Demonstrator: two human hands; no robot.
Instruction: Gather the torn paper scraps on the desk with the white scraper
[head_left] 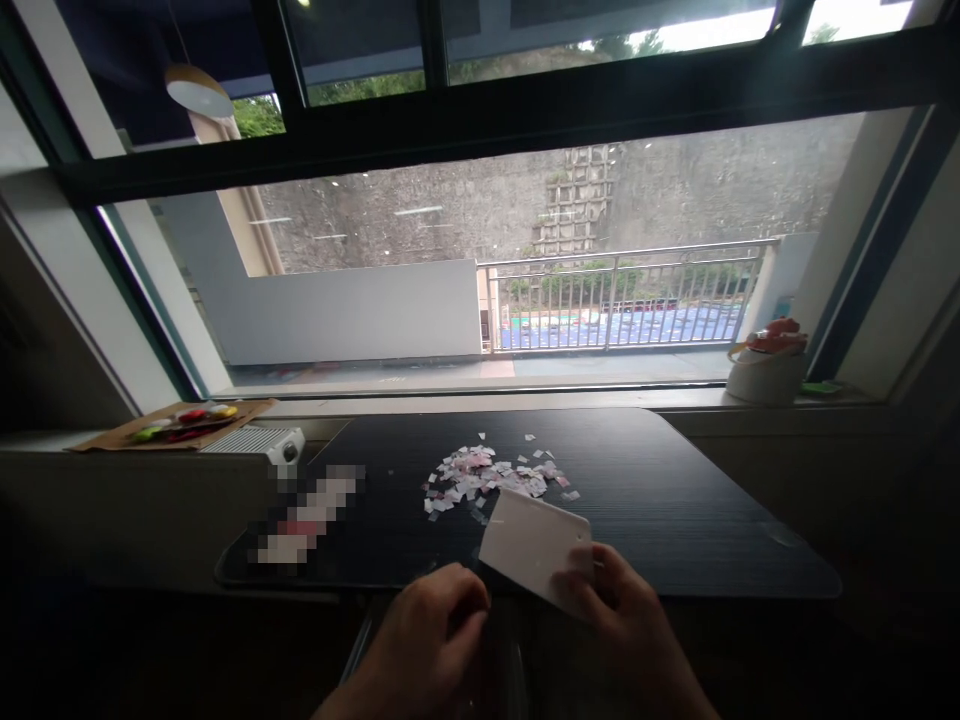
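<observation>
My right hand (626,600) grips a flat white card (531,548) by its right edge, thumb on the near face. The card is tilted above the front part of the dark table (697,500), with a small hole near its right side. Just left of it, my left hand (435,630) is closed, thumb against curled fingers; what is in it, if anything, is hidden. Beyond the card lies a loose heap of small white and pinkish paper pieces (469,475), its near edge partly covered by the card. Something faint and shiny below my hands is too dark to tell.
A blurred-out item (307,520) lies on the table's left side. Left of the table are a white slatted box with a knob (259,440) and brown paper (105,432) bearing colourful things. A white container (765,375) with an orange top stands on the right window sill.
</observation>
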